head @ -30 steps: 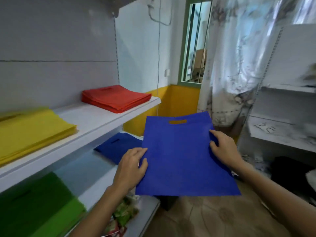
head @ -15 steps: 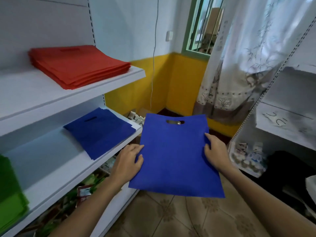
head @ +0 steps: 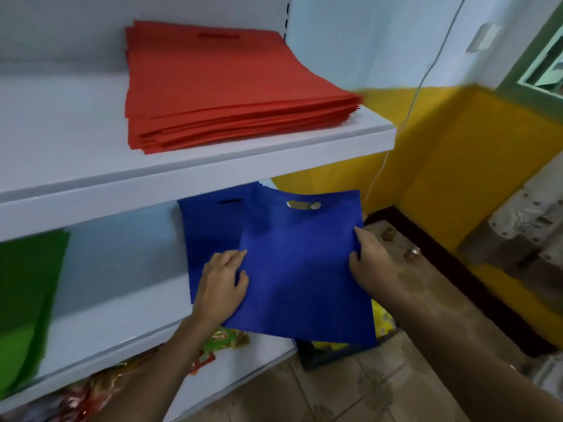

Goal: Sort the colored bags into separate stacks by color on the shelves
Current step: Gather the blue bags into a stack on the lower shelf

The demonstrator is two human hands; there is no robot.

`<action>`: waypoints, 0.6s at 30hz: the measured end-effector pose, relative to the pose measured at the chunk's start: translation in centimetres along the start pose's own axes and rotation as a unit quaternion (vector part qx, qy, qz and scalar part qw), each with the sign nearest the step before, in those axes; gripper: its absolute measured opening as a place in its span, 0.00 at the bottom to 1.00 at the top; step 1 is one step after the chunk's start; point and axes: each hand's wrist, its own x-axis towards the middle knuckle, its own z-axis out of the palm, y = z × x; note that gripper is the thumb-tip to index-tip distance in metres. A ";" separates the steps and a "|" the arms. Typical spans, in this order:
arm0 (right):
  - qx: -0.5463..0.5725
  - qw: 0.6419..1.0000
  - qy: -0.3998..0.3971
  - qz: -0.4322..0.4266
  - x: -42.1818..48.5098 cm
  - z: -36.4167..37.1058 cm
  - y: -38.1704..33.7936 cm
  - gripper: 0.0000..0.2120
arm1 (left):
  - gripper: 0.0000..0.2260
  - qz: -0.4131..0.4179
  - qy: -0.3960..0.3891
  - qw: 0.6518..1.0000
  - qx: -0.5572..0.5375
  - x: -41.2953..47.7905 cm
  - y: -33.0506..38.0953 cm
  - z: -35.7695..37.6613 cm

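I hold a flat blue bag (head: 301,269) with a cut-out handle by both side edges. My left hand (head: 221,287) pinches its left edge and my right hand (head: 370,263) pinches its right edge. The bag hangs partly over the right end of the lower shelf (head: 122,315), overlapping a blue bag (head: 210,229) that lies there. A stack of red bags (head: 225,89) sits on the upper shelf (head: 76,147). Green bags (head: 24,300) lie at the left of the lower shelf.
Colourful snack packets (head: 222,342) fill the space below the lower shelf. A yellow and white wall (head: 457,153) with a hanging white cable (head: 408,117) stands behind the shelves. Patterned floor tiles (head: 350,388) lie at the bottom right.
Both hands have carried the blue bag left and forward, so it now overlaps the blue bag on the lower shelf. The view has tilted down and moved closer to the shelves.
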 end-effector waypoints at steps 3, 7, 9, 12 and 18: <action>-0.001 0.997 -0.008 -0.080 2.8 2.9 -1.8 0.23 | 0.24 -0.044 0.018 0.999 0.027 -0.7 -2.5 -0.3; -0.014 0.986 -0.031 -0.164 6.3 6.7 -3.3 0.25 | 0.26 -0.096 0.022 0.992 0.078 -0.6 -5.3 -0.6; -0.034 0.979 -0.042 -0.198 8.1 8.3 -3.5 0.26 | 0.26 -0.109 0.025 0.990 0.085 0.0 -6.3 -0.3; -0.059 0.973 -0.059 -0.214 10.3 10.1 -3.4 0.26 | 0.26 -0.112 0.041 0.988 0.103 0.7 -7.3 0.4; -0.143 0.954 -0.063 -0.257 14.7 13.7 -3.2 0.28 | 0.32 -0.145 0.048 0.978 0.139 2.8 -9.3 2.6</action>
